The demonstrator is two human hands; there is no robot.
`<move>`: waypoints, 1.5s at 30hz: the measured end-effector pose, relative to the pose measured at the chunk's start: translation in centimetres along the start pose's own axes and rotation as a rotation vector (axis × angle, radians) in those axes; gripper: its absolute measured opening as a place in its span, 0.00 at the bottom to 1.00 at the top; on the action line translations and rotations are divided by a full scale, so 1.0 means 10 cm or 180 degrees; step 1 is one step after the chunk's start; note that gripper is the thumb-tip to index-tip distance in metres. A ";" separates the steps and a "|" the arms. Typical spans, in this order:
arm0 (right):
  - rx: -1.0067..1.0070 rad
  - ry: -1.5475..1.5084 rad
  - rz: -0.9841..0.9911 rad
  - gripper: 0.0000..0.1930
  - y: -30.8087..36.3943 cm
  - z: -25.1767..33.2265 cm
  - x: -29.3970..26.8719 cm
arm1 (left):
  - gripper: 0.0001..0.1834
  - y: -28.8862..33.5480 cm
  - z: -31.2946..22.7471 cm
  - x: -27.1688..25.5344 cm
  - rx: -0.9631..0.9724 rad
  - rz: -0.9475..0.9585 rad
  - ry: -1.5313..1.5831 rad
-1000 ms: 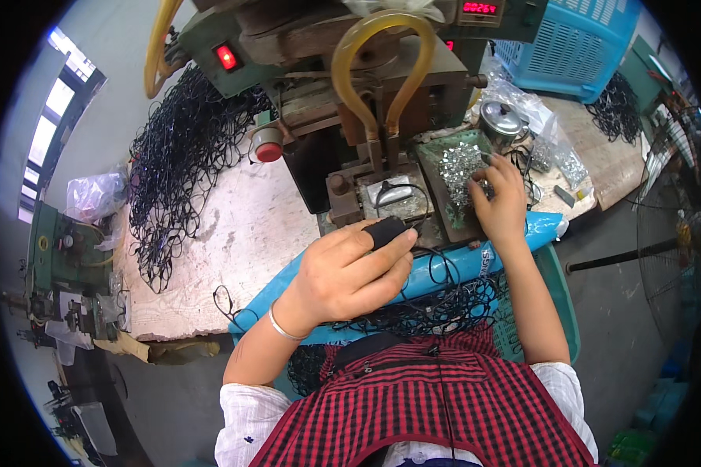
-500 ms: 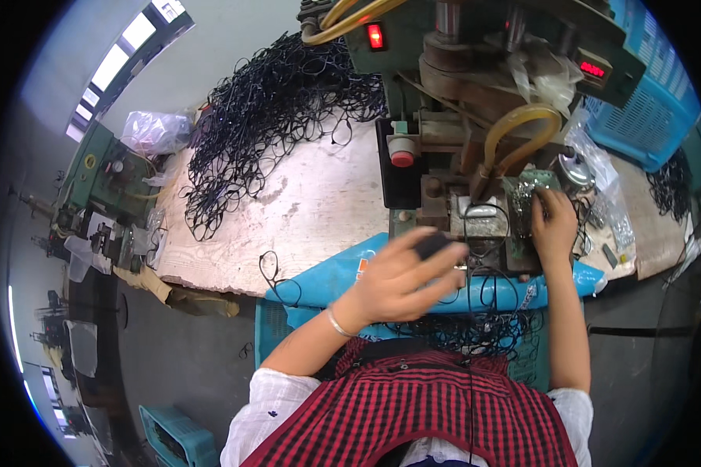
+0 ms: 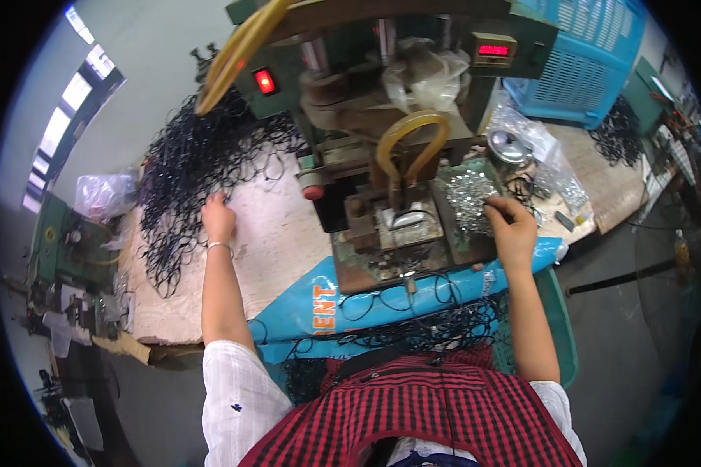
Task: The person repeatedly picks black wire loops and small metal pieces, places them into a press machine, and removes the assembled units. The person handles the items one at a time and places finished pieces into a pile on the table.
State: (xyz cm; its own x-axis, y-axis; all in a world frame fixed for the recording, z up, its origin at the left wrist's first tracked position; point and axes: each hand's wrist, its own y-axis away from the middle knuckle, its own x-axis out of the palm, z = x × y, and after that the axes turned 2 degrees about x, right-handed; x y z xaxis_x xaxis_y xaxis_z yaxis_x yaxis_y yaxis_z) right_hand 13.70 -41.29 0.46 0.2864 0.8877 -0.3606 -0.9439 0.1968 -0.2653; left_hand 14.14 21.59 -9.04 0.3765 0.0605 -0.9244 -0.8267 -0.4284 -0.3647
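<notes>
My left hand (image 3: pixel 220 222) reaches to the near edge of a heaped tangle of black cord loops (image 3: pixel 183 148) on the worktop. Its fingers are drawn together; whatever they pinch is too small to make out. On the right, my right hand (image 3: pixel 514 229) is at the edge of a tray of small shiny metal pieces (image 3: pixel 469 194), thumb and fingers pinched together. Anything between those fingertips is hidden. Between my hands stands a green press (image 3: pixel 350 109). A bright metal block (image 3: pixel 405 222) sits on its base, with a thin black cord across it.
Blue plastic sheeting (image 3: pixel 397 303) drapes the front edge, above more black cords (image 3: pixel 413 335) over a green crate (image 3: pixel 561 327). A yellow hose (image 3: pixel 413 128) loops before the press. Behind, at right, are a round metal tin (image 3: pixel 510 146), clear plastic (image 3: pixel 553 159) and a blue basket (image 3: pixel 572 70).
My left hand has gone from in front of the press to the cord heap at left. My right hand stays by the tray, drawn back to its edge. The whole view has shifted.
</notes>
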 end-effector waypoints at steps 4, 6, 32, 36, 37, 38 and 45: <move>-0.0115 -0.0302 0.0534 0.08 0.19 0.60 -0.08 | 0.10 0.36 -0.35 -0.16 0.0069 0.0041 -0.0111; -0.0423 -0.0547 0.0905 0.08 0.15 0.99 0.04 | 0.11 0.62 -0.50 -0.42 0.0195 0.0007 0.0195; -0.0207 -0.1676 0.1361 0.22 0.43 1.31 0.33 | 0.07 1.33 -2.63 -2.49 0.2275 -0.1230 0.4609; -0.1053 0.2142 -0.0073 0.13 0.15 0.31 0.17 | 0.16 1.66 -2.67 -2.36 0.3617 -0.0964 0.3228; -0.1039 0.2171 -0.0114 0.10 0.11 0.08 0.17 | 0.15 1.61 -2.76 -2.33 0.3961 -0.1114 0.3009; -0.1176 0.2048 -0.0128 0.09 0.09 -0.04 0.17 | 0.14 1.58 -2.78 -2.30 0.4086 -0.1056 0.2842; -0.0910 0.1225 -0.0253 0.06 -0.14 -0.01 0.15 | 0.12 1.46 -2.95 -2.19 0.4521 -0.1313 0.2716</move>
State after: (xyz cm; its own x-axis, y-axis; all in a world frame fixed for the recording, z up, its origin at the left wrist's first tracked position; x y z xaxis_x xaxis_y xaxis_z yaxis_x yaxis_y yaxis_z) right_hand 15.42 -40.26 0.20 0.4469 0.6454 -0.6195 -0.8490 0.0877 -0.5211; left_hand 6.13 -12.61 9.16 0.3545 -0.7127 -0.6053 -0.1412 0.5991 -0.7881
